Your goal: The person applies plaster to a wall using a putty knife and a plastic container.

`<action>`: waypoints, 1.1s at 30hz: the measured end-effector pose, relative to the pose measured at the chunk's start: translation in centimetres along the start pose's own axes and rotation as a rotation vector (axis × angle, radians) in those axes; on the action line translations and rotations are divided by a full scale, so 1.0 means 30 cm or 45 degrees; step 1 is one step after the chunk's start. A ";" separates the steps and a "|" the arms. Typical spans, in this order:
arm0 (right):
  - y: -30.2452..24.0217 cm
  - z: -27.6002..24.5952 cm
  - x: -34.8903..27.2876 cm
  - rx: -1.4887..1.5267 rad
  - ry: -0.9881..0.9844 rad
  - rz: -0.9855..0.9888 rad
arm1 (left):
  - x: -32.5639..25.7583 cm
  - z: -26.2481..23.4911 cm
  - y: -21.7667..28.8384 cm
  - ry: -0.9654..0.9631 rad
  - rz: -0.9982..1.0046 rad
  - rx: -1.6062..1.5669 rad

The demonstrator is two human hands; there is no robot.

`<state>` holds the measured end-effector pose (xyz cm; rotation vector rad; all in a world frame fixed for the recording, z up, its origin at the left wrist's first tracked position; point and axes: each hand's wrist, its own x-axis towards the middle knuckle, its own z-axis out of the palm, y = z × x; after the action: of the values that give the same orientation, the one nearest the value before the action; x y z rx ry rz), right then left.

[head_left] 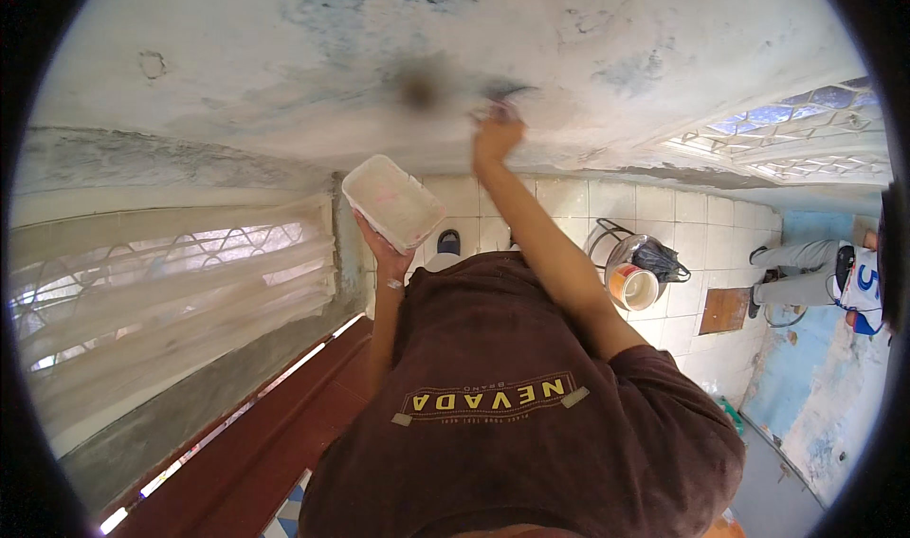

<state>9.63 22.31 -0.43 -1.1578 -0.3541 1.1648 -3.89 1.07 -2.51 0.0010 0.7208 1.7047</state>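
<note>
My left hand (384, 252) holds a white rectangular plastic tub (393, 200) from beneath and the side, tilted, near the foot of the wall. Pale residue coats the tub's inside. My right arm reaches out to the patchy white wall (569, 73). There my right hand (499, 140) is closed around a small scraper-like tool (505, 97) with a dark edge, pressed to or very near the surface. The fingers and the shadow hide most of the tool, so its exact kind is unclear. Blue-grey patches and smears of pale coating mark the wall around it.
A curtained, grilled window (171, 263) is on the left; another grilled window (806, 126) is at the right. On the tiled floor (682, 301) stand a bucket (633, 287), a black plastic bag (659, 261) and a metal-framed stool (602, 239). Another person (806, 273) stands at far right.
</note>
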 end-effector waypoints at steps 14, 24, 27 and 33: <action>0.085 -0.323 -0.158 -0.491 -0.852 -0.106 | -0.154 -0.025 -0.007 0.123 0.179 -0.104; -0.092 -0.406 0.271 -0.247 -0.031 -0.379 | -0.103 -0.137 0.048 -0.006 0.064 -0.145; -0.095 -0.161 0.117 -0.713 0.190 -0.543 | -0.077 -0.082 0.086 -0.035 0.067 -0.084; 0.021 0.150 -0.372 -0.918 -0.529 -0.718 | -0.029 -0.130 0.184 -0.037 -0.005 0.000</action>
<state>1.32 15.16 4.53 -1.2855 -1.4113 0.7682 -10.01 -1.94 -2.79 0.0244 0.6982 1.6981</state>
